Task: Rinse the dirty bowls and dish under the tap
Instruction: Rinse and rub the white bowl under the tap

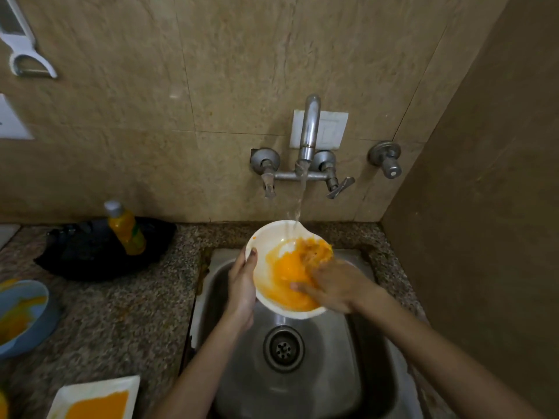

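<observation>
- Over the steel sink (357, 397), under the running tap (309, 131), a white bowl (272, 240) smeared orange is held tilted.
- Left hand (242, 285) grips its left rim, thumb inside.
- Right hand (332, 285) lies with fingers spread flat in the orange residue.
- Blue bowl (24, 316) and white dish (93, 397) wait on the counter (121, 313).

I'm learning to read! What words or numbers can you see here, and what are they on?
No text here can be read.
Yellow bottle: its label is too blurred to read.
White bowl, white wall plate: no writing shows.
</observation>
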